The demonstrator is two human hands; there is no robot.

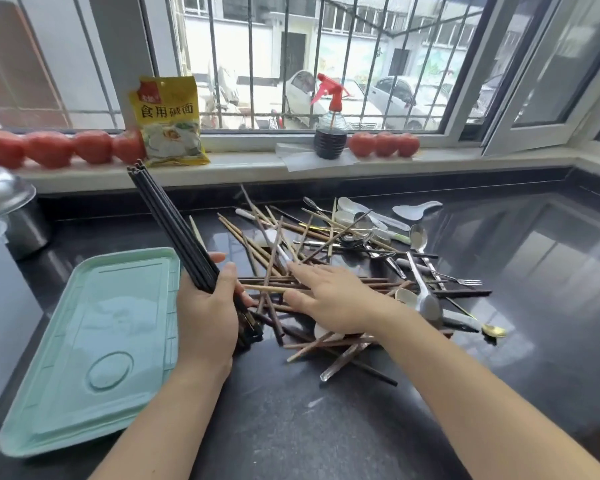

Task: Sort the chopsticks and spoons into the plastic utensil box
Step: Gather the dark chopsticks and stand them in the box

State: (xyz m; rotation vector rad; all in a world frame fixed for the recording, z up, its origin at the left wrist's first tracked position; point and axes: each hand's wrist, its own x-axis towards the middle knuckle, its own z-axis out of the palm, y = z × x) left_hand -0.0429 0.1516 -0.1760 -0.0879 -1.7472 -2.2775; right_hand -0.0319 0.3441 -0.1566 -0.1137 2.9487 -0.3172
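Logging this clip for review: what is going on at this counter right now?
A person is sorting a jumble of utensils on a dark countertop. The left hand grips a bundle of black chopsticks, tilted up toward the window. The right hand rests open, fingers straight, on the pile of brown wooden chopsticks, which is mixed with metal spoons and white plastic spoons. A mint-green plastic lid lies to the left.

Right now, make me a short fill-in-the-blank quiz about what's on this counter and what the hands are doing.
1. The left hand grips a bundle of ____ chopsticks.
2. The right hand rests flat on the ____ of utensils.
3. The green lid lies to the ____ of the left hand.

Answers: black; pile; left
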